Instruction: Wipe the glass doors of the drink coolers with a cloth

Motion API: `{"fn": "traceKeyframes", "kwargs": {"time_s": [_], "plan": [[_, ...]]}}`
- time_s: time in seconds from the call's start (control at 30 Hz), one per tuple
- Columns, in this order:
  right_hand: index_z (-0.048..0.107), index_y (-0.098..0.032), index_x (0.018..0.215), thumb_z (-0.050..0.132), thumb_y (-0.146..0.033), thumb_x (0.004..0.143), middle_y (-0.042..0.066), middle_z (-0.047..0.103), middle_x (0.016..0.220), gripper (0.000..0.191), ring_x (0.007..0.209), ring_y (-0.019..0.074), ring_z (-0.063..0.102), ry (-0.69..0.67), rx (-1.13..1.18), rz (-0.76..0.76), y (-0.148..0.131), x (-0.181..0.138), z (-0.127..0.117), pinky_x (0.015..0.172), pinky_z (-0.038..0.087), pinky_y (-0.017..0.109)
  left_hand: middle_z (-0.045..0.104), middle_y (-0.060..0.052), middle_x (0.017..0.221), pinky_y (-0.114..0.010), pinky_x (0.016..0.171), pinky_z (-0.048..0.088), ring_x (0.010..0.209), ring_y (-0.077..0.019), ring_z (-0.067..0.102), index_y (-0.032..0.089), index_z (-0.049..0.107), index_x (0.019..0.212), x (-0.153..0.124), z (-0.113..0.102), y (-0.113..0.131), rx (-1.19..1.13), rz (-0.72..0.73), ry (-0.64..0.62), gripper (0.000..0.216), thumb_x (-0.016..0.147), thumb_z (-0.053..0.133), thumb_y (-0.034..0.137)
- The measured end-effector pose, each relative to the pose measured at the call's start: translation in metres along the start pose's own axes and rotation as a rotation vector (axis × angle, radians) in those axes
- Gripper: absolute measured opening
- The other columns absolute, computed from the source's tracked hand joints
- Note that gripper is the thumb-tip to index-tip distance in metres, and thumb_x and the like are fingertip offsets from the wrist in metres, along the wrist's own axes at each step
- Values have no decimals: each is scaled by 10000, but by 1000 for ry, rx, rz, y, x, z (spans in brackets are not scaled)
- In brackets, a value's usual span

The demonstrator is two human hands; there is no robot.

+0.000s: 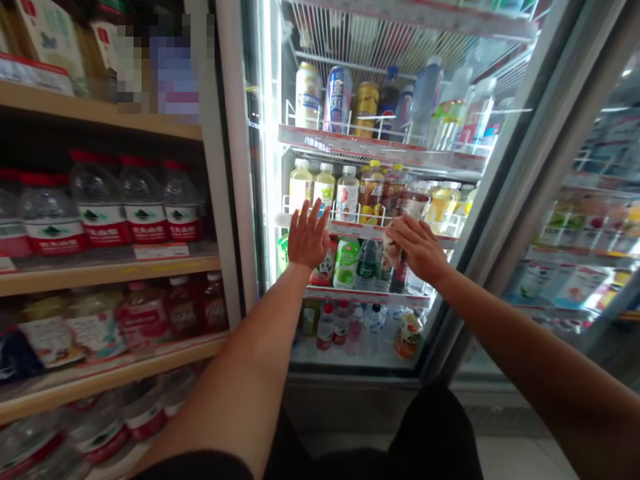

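Note:
My left hand [309,235] is raised in front of the lit drinks fridge, its fingers spread and the palm facing the glass door. It holds nothing. Bottles of pale yellow drink [301,181] show just above its fingertips. To the right, my right hand [417,248] is held at about the same height, fingers stretched out toward the door. Below those fingers is a blurred pinkish shape, perhaps a reflection; I cannot tell. A green-labelled bottle [346,262] stands on the shelf between the hands. Whether either palm touches the glass is unclear.
Cans and bottles line the upper fridge shelf [320,139], and small bottles [326,327] stand at the bottom. On the left, a wooden-edged shelf [100,273] carries red-capped water bottles [97,200]. A metal door frame [530,180] and another stocked fridge are at the right.

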State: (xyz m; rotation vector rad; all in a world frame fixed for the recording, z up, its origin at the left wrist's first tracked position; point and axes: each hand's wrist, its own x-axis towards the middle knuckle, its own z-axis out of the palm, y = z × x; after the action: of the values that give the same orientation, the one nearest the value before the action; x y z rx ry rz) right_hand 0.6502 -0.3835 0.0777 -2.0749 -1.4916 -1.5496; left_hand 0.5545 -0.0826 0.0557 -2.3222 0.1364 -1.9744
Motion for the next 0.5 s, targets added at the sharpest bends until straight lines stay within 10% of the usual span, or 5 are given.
{"fn": "traceKeyframes", "kwargs": {"time_s": [0.13, 0.33, 0.5], "plan": [[420, -279, 1507, 421, -110, 951, 81, 401, 1577, 582, 1480, 332, 319, 240, -33, 250, 3, 1, 6, 1170, 344, 589, 302, -35, 1617, -511, 1273, 123, 1536, -228, 105, 253, 331, 1538, -1, 0, 0, -33, -21, -22, 608, 938, 423, 224], [472, -379, 1451, 502, -130, 947, -57, 468, 1535, 563, 1499, 282, 285, -129, -51, -177, 2, 4, -2, 1201, 343, 547, 300, -32, 1616, -509, 1273, 110, 1536, -228, 94, 252, 331, 1540, -1, -1, 0, -42, -24, -29, 598, 947, 410, 232], [539, -281, 1417, 444, -173, 992, 22, 477, 1531, 449, 1476, 327, 320, 73, -87, 45, 22, 24, -13, 1195, 333, 571, 296, -30, 1617, -502, 1275, 97, 1536, -228, 94, 253, 331, 1539, -1, -1, 0, -49, -26, -30, 596, 949, 418, 236]]}}
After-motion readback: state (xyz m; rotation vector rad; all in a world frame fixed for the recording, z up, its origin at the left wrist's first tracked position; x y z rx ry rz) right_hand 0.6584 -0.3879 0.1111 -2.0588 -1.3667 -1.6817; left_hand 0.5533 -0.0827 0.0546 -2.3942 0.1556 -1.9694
